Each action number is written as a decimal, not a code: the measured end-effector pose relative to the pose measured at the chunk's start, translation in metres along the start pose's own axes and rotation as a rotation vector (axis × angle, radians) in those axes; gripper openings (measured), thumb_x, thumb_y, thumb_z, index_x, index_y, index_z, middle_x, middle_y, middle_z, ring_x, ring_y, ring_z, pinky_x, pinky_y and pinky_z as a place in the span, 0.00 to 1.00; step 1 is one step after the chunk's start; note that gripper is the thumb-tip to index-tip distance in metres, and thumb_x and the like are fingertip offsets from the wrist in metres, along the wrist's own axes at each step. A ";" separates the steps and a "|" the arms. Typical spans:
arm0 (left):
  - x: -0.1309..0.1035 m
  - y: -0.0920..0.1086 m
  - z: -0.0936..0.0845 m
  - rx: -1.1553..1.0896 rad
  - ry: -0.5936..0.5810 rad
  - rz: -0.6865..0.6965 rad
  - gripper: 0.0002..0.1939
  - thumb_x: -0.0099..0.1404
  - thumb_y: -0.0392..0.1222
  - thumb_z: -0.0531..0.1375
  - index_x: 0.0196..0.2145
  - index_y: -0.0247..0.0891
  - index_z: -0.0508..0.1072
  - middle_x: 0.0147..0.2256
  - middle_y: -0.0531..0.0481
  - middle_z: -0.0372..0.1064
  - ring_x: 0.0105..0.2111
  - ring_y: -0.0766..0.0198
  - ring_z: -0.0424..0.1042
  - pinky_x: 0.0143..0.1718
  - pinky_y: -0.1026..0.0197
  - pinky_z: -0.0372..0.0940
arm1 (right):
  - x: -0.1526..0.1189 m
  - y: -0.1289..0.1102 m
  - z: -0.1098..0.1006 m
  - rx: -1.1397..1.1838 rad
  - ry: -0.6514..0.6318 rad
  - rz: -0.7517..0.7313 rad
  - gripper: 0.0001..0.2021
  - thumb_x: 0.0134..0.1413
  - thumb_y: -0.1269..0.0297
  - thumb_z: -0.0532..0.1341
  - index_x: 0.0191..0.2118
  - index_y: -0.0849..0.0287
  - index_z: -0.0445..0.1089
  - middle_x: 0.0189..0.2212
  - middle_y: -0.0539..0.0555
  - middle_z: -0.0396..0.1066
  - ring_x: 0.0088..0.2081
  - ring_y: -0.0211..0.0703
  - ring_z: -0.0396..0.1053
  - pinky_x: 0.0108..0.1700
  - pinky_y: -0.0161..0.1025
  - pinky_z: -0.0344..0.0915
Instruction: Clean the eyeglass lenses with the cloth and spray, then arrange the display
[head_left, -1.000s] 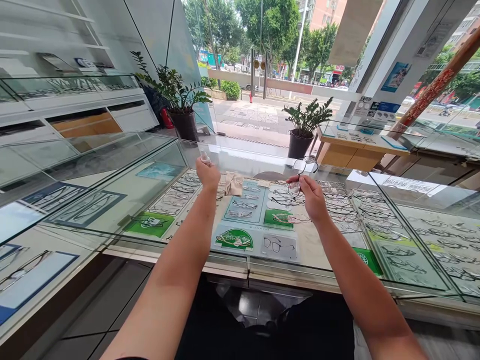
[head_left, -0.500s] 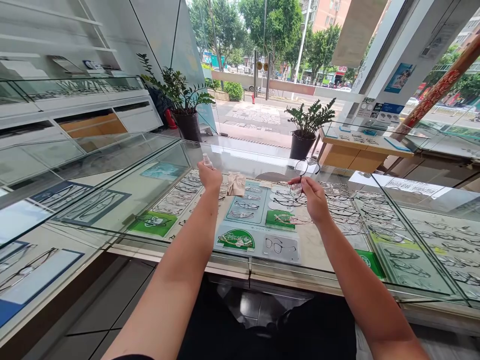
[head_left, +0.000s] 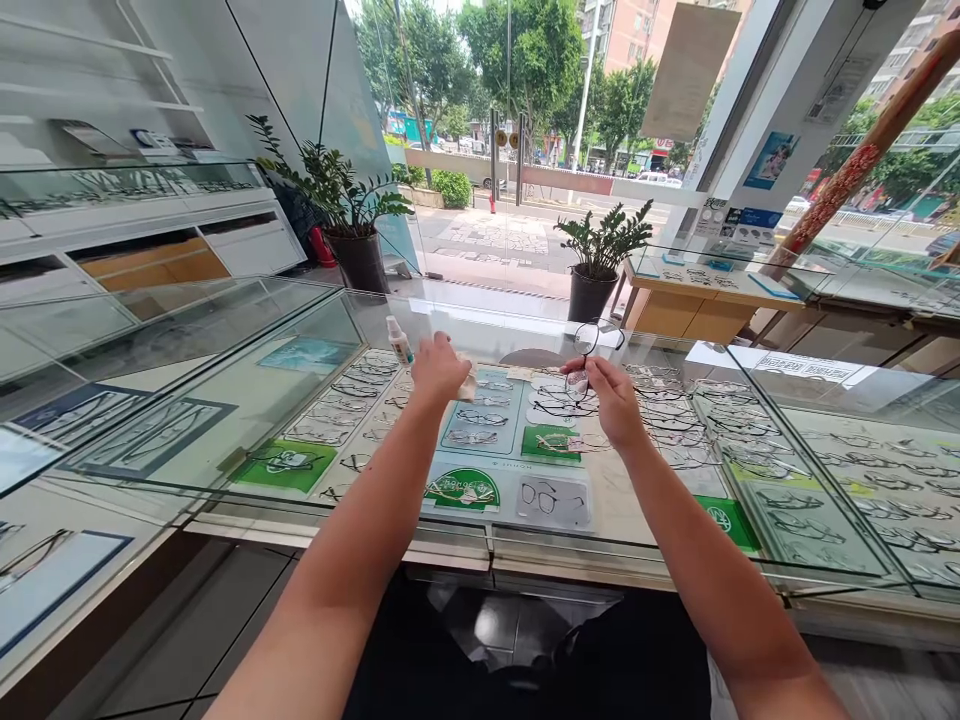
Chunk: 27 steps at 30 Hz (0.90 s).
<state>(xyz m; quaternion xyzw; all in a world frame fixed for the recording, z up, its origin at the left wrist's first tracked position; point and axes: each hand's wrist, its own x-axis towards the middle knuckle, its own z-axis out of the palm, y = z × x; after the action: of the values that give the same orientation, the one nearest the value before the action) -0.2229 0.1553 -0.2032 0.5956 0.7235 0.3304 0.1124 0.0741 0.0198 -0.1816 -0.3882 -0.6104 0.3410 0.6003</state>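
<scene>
My left hand (head_left: 439,368) is over the glass counter, its fingers loosely bent and partly hidden by the back of the hand. Under and beside it lies a beige cloth (head_left: 466,382), partly covered; whether the fingers touch it is unclear. Just left of this hand stands a small white spray bottle (head_left: 400,342), upright on the glass. My right hand (head_left: 616,398) pinches a pair of thin dark-framed round eyeglasses (head_left: 587,340) between thumb and fingers, holding them tilted above the counter.
Beneath the glass top of the display case (head_left: 495,540), several rows of eyeglasses lie on cards and green pads (head_left: 289,466). Glass edges run along the front and sides. Potted plants (head_left: 592,285) stand beyond, before a glass door. Another display cabinet (head_left: 690,300) is at the right.
My left hand has let go of the spray bottle, which now stands on the counter, and has moved right to the cloth. The right hand still holds the eyeglasses. The view has shifted slightly.
</scene>
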 end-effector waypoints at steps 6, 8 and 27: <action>0.015 -0.020 0.004 -0.061 -0.056 -0.163 0.29 0.50 0.36 0.77 0.47 0.39 0.72 0.60 0.17 0.75 0.63 0.20 0.75 0.62 0.33 0.70 | -0.001 0.000 0.000 0.005 0.001 -0.001 0.24 0.74 0.36 0.64 0.46 0.51 0.84 0.45 0.56 0.86 0.45 0.50 0.76 0.46 0.47 0.71; 0.018 -0.022 0.001 -0.083 -0.059 -0.198 0.25 0.50 0.37 0.77 0.42 0.41 0.71 0.54 0.18 0.78 0.62 0.19 0.76 0.61 0.33 0.70 | -0.001 0.000 0.000 0.005 0.001 0.001 0.23 0.74 0.36 0.64 0.46 0.51 0.85 0.46 0.56 0.86 0.45 0.50 0.76 0.45 0.47 0.71; 0.014 -0.004 -0.014 -0.664 -0.071 -0.275 0.10 0.72 0.48 0.70 0.40 0.39 0.80 0.34 0.44 0.77 0.35 0.54 0.77 0.40 0.51 0.75 | -0.003 -0.003 -0.001 -0.014 0.004 0.002 0.24 0.74 0.35 0.64 0.47 0.50 0.84 0.46 0.56 0.86 0.44 0.50 0.76 0.46 0.48 0.73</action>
<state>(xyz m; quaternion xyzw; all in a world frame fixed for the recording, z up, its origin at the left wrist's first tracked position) -0.2378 0.1636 -0.1921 0.4349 0.6458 0.5082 0.3682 0.0749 0.0163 -0.1804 -0.3938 -0.6110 0.3366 0.5986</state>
